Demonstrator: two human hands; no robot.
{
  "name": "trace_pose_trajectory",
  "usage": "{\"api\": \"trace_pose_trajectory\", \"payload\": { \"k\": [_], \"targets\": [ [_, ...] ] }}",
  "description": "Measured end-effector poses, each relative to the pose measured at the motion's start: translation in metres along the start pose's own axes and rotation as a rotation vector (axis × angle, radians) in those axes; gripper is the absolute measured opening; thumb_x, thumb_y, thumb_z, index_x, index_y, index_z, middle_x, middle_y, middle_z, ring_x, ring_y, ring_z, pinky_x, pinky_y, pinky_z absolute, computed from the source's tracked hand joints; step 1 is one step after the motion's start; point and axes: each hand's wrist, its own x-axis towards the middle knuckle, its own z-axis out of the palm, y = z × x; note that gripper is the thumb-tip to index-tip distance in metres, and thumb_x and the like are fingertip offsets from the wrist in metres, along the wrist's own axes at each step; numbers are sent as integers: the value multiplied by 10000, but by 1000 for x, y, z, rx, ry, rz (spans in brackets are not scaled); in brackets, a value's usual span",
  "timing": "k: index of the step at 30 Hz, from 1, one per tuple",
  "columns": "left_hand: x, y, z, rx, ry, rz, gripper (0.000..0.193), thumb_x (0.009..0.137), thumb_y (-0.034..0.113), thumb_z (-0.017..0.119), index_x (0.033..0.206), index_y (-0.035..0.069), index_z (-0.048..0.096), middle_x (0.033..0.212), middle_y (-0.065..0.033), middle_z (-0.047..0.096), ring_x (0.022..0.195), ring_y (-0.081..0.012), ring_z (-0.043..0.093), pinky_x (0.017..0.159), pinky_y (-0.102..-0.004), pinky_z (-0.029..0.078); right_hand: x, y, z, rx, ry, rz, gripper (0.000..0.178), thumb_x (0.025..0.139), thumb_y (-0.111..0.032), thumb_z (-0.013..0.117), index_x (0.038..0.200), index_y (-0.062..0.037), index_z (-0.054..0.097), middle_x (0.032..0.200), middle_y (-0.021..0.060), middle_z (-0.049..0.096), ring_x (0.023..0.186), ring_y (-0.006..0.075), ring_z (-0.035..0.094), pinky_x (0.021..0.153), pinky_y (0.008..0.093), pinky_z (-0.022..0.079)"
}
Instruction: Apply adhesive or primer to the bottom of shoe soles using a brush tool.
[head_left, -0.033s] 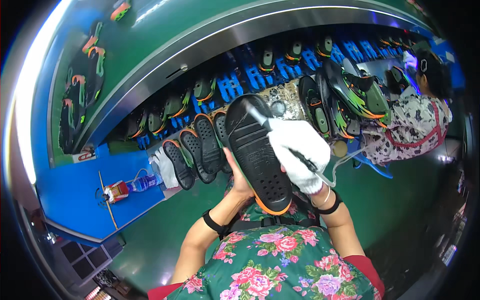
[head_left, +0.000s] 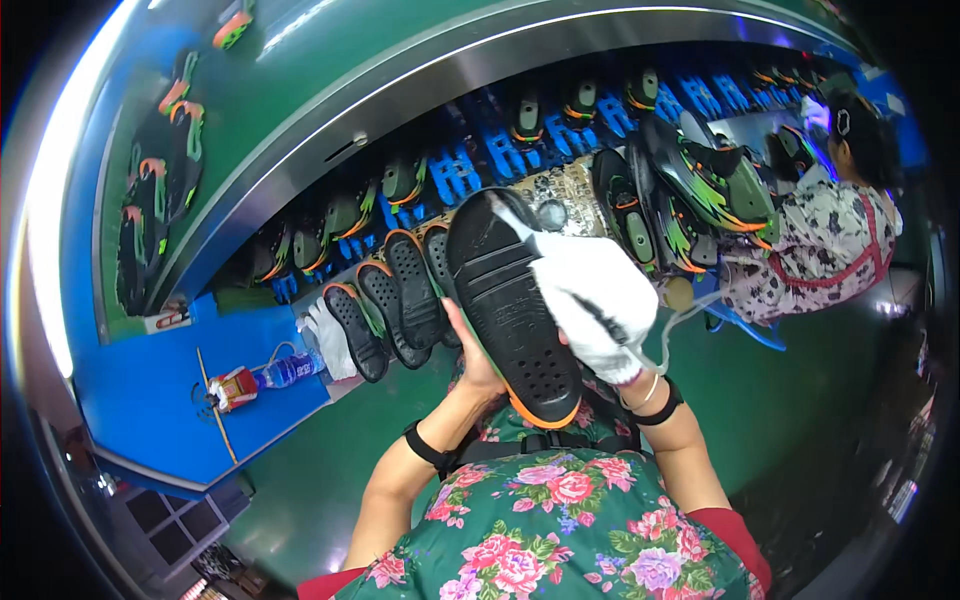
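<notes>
A black shoe sole [head_left: 500, 300] with an orange rim at its near end stands tilted in front of me, its grooved underside with small holes facing up. My bare left hand [head_left: 474, 352] is closed around its left edge. In a white glove, my right hand [head_left: 598, 300] is closed on a slim brush [head_left: 512, 218]. The pale brush end touches the far end of the sole. Most of the handle is hidden by the glove, and the right fingertips are partly covered.
Several black soles [head_left: 408, 285] lean on the bench edge at left; finished-looking shoes [head_left: 715, 195] stand at right. Behind runs a rack with blue holders [head_left: 455, 175] under a metal hood [head_left: 450, 60]. A bottle [head_left: 290, 370] lies on the blue table [head_left: 130, 400]. A co-worker [head_left: 815, 240] sits at right.
My gloved right hand has turned slightly, with the brush still against the far end of the sole. The left hand keeps its hold.
</notes>
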Motion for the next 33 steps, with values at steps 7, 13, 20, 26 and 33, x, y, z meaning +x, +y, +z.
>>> {"api": "trace_pose_trajectory", "payload": {
  "k": [7,13,20,26,33],
  "targets": [
    [-5,10,-52,-120,-150,-13,978,926,862,233,1558,127,364,1528,-79,476,1378,-299,473,1204,-489,314,-10,7,8,209,-49,-19,328,907,-116,682,1221,-31,725,1214,160,719,1107,338,678,981,414,516],
    [-11,22,-53,393,84,84,858,1000,764,203,1643,197,174,1648,-49,320,1488,-302,345,1251,-515,216,-11,4,10,226,30,-94,309,952,-116,647,1247,-52,714,1291,149,687,1202,308,638,1024,411,505],
    [4,4,-40,30,273,-45,968,895,883,295,1486,131,442,1350,-92,592,1223,-265,602,1031,-450,514,-17,14,-10,183,87,9,288,835,-89,744,1121,-64,767,1150,140,745,1027,309,712,854,387,564],
    [16,-2,-6,328,280,-191,1150,794,978,228,1480,87,466,1406,-126,580,1282,-305,575,1102,-484,458,-7,-1,-9,-44,-64,-96,286,811,-57,746,1096,-63,779,1078,131,764,951,312,729,836,376,566],
    [26,-4,-4,401,134,-85,1062,869,916,129,1623,180,266,1610,-88,387,1469,-302,389,1221,-514,302,-1,6,-7,-123,24,-18,277,802,15,735,1070,-37,784,1088,138,762,987,272,727,846,343,568]
  ]
}}
